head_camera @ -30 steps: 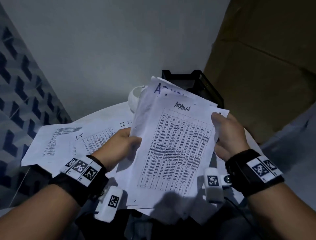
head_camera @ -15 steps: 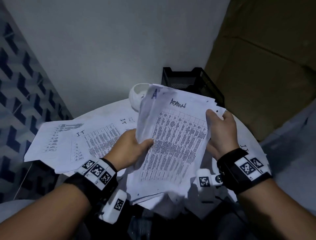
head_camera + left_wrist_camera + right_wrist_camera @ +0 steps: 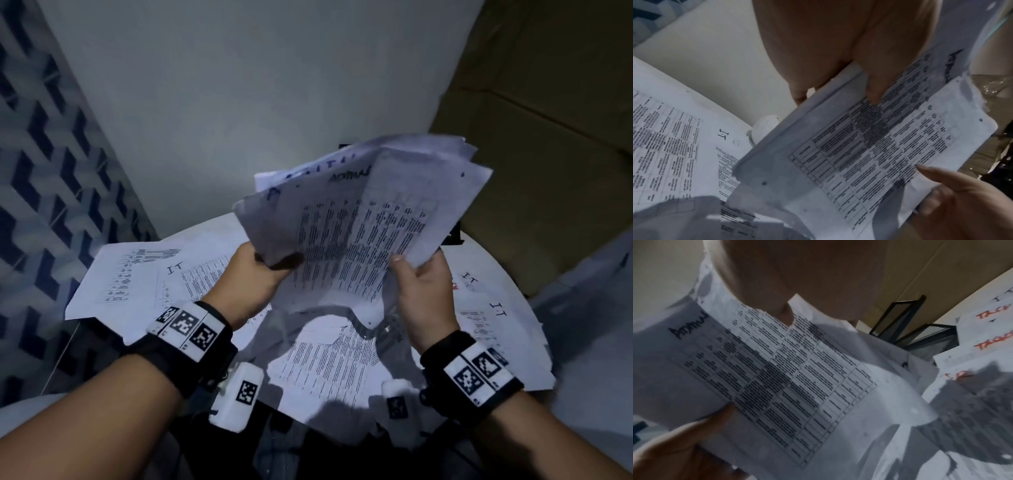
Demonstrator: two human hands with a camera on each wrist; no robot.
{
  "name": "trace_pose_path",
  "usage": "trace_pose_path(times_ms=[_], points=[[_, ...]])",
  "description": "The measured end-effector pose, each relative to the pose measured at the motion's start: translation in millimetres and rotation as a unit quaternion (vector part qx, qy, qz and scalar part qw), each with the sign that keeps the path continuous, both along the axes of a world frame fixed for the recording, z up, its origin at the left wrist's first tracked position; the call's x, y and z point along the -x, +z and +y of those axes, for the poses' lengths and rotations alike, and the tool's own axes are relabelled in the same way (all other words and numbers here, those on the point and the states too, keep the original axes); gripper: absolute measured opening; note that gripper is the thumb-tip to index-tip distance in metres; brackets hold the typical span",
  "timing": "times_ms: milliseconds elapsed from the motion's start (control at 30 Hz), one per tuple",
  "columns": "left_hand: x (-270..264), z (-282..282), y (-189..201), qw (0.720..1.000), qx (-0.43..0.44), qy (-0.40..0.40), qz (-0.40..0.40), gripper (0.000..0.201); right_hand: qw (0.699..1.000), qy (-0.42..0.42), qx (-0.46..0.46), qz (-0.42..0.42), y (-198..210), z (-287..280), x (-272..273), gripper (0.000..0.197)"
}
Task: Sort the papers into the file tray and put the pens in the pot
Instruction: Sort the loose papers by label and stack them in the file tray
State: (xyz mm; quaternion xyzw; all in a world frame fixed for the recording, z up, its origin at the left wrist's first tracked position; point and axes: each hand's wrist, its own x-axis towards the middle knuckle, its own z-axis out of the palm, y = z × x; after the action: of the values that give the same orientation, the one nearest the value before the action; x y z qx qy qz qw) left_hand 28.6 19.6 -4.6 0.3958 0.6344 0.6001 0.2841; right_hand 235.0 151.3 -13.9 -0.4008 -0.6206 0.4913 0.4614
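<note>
Both hands clamped on the sheaf of papers (image 3: 359, 233): left hand (image 3: 255, 274) pinches its left edge, right hand (image 3: 423, 291) its right edge. Sheaf held above tabletop (image 3: 205, 236). File tray (image 3: 920, 335) lies beyond the sheaf, nearer the right hand.

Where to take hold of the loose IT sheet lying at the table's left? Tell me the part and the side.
Grip the IT sheet at its near-left corner, coming from the left: that corner seems to overhang the round table, so fingers can probably slip under it. Both the left hand and right hand currently hold the paper stack.
</note>
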Motion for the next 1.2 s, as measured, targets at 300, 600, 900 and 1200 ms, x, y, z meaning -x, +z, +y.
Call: trace_pose_path(times_ms=[300, 600, 900, 1200], points=[[5.9, 1.6, -6.4, 0.999, 0.029, -0.022, -0.021, 0.052, 0.991, 0.068, 0.109, -0.038, -15.6, 3.4, -1.9, 0.045], [12.3, -0.5, -13.7, 0.999, 0.016, -0.04, 0.027, 0.029, 0.992, 0.091, 0.055, -0.075, -17.8, 3.9, -3.3, 0.013], [11.0, 4.7, -11.7, 0.992, 0.066, 0.026, 0.101, 0.016, 0.991, 0.016, 0.123, -0.053, -25.3, 12.7, -1.4, 0.036], [37.9, 4.9, 9.0, 0.964, -0.031, 0.134, -0.228, 0.013, 0.919, 0.09, 0.381, 0.049, -42.7, 2.3, -3.0, 0.015]])
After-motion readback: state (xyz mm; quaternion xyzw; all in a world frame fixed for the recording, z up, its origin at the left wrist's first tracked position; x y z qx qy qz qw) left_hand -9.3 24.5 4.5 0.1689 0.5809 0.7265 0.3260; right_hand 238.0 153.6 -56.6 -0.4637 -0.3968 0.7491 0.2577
